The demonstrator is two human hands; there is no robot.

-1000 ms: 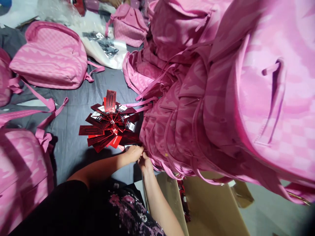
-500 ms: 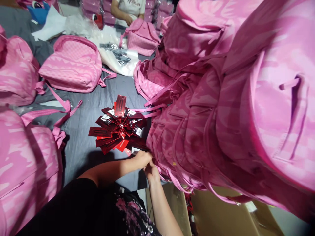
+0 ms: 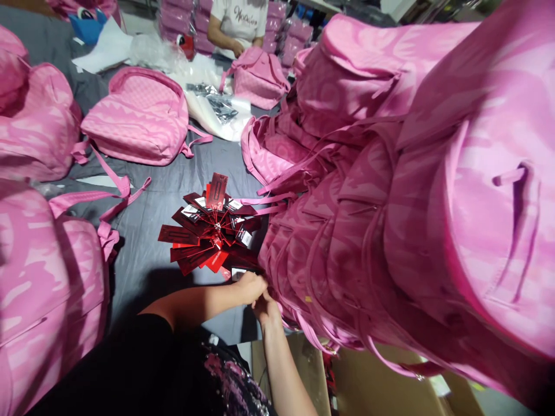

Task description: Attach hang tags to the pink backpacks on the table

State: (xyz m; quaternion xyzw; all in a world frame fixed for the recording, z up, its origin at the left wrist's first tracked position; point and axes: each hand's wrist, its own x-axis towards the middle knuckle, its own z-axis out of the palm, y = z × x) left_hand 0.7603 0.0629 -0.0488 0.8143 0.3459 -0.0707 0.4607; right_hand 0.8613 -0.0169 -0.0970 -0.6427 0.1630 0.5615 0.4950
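Note:
My left hand [image 3: 250, 288] and my right hand [image 3: 266, 308] meet at the lower edge of a row of pink camouflage backpacks [image 3: 321, 242]. Both have their fingers closed together; whatever they grip is too small or hidden to make out. Just beyond my left hand lies a fanned bunch of red and dark red hang tags [image 3: 186, 234], joined at the middle by thin red strings. One tag with a white label reaches close to my left fingers.
Pink backpacks [image 3: 139, 124] also lie to the left on the grey-covered table [image 3: 160, 185]. Plastic bags and white sheets [image 3: 104, 49] are spread farther back. Across the table a person [image 3: 240, 26] handles another backpack [image 3: 260, 78]. Cardboard boxes [image 3: 368, 375] stand below the table edge.
The view has tilted slightly, so most things sit a little lower and farther right in the picture. My hands stay together at the same place, with only slight finger movement.

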